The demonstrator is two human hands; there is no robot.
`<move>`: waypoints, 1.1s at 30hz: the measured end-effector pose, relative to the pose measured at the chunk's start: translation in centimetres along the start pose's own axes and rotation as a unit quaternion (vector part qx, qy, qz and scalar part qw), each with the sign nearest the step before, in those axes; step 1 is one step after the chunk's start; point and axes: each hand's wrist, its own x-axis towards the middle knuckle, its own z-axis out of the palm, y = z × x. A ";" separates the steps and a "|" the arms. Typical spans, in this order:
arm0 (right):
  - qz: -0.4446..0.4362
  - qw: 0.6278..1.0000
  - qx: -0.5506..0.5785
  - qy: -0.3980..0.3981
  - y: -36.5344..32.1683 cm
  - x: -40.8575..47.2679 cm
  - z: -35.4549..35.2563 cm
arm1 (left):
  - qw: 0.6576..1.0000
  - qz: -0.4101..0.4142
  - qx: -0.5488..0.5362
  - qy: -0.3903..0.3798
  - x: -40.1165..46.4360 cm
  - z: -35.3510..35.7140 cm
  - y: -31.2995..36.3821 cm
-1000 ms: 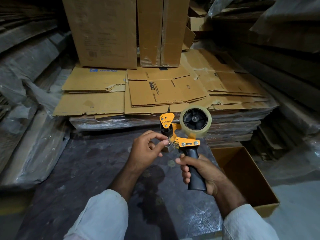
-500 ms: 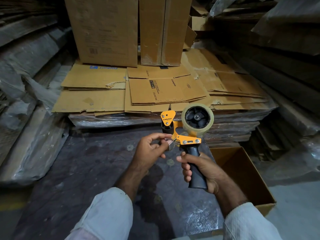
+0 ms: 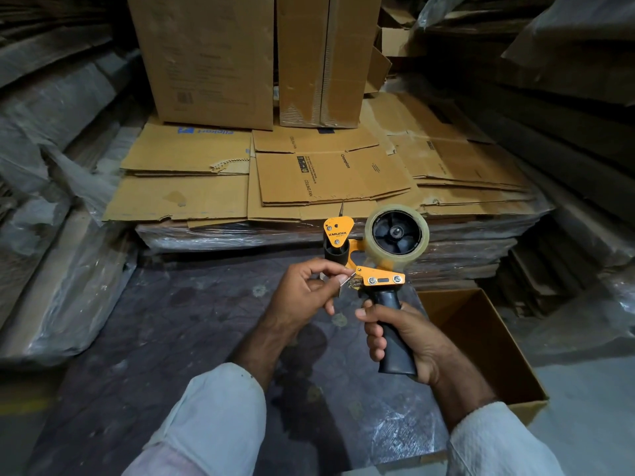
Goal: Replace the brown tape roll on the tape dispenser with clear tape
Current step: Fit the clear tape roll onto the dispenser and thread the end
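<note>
An orange tape dispenser [image 3: 379, 279] with a black handle stands upright in front of me. A clear tape roll [image 3: 378, 250] sits on its black wheel at the upper right. My right hand [image 3: 405, 334] is wrapped around the black handle. My left hand [image 3: 302, 293] pinches the metal flap and tape end at the dispenser's front, just below the black roller. No brown tape roll is in view.
An open cardboard box [image 3: 488, 338] stands on the floor to the right of my right hand. Flattened cartons [image 3: 309, 176] lie stacked on a wrapped pallet ahead, with upright boxes [image 3: 213, 56] behind. Plastic-wrapped bundles [image 3: 51, 235] line the left side.
My left thumb and fingers have closed tighter on the flap at the dispenser's front. The dispenser has stayed nearly still in my right hand.
</note>
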 end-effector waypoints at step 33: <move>-0.020 1.000 -0.007 -0.004 -0.9 0.4 -0.5 | 0.994 0.029 0.028 0.097 1.0 -0.1 0.7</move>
